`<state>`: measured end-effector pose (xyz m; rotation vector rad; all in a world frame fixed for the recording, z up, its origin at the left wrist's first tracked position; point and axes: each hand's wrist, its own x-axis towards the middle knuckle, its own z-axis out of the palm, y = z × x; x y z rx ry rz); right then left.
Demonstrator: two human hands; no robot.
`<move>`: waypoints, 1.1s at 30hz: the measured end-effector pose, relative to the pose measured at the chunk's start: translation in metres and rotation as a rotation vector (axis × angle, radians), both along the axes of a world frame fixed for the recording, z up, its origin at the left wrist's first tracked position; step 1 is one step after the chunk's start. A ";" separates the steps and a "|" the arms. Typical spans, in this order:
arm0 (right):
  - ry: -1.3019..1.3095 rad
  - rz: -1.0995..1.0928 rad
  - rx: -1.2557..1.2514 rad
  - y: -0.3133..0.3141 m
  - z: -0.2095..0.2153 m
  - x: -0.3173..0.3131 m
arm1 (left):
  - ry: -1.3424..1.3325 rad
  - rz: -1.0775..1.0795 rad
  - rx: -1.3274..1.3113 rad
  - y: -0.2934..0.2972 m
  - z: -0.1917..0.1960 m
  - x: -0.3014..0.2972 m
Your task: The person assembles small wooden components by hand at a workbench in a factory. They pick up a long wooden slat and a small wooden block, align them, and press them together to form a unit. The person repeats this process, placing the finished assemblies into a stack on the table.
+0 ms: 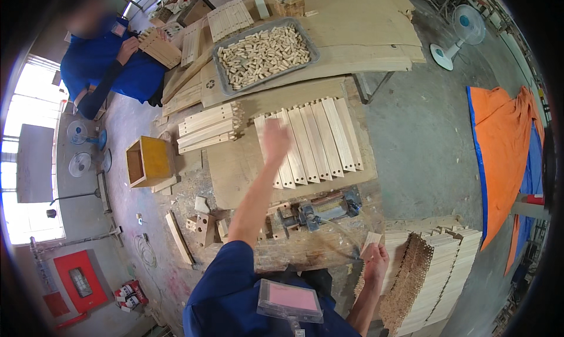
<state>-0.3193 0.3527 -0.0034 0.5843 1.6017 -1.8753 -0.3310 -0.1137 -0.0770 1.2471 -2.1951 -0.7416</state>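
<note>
My left hand (275,138) is stretched out and blurred over a row of several pale wooden slats (320,138) laid side by side on a board. Its fingers look spread, and I see nothing in it. My right hand (376,262) is low at my right side, closed on the end of a single wooden slat (371,239). It sits next to a tall stack of slats (437,272) whose ends bristle with dowel pegs.
A grey tray (315,50) of wooden dowels stands at the back. A small pile of slats (205,128) and a yellow wooden box (147,161) lie to the left. A metal clamp tool (323,210) sits near me. A co-worker in blue (106,61), a fan (461,31) and an orange tarp (499,155) are nearby.
</note>
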 end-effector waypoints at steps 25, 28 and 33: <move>0.142 0.171 0.013 -0.062 0.013 0.189 | -0.564 -0.219 -0.115 -0.146 0.014 0.302; 0.148 0.160 0.024 -0.072 0.021 0.200 | -0.532 -0.229 -0.127 -0.147 0.011 0.309; 0.176 0.183 0.049 -0.093 0.041 0.203 | -0.598 -0.259 0.112 -0.169 0.018 0.310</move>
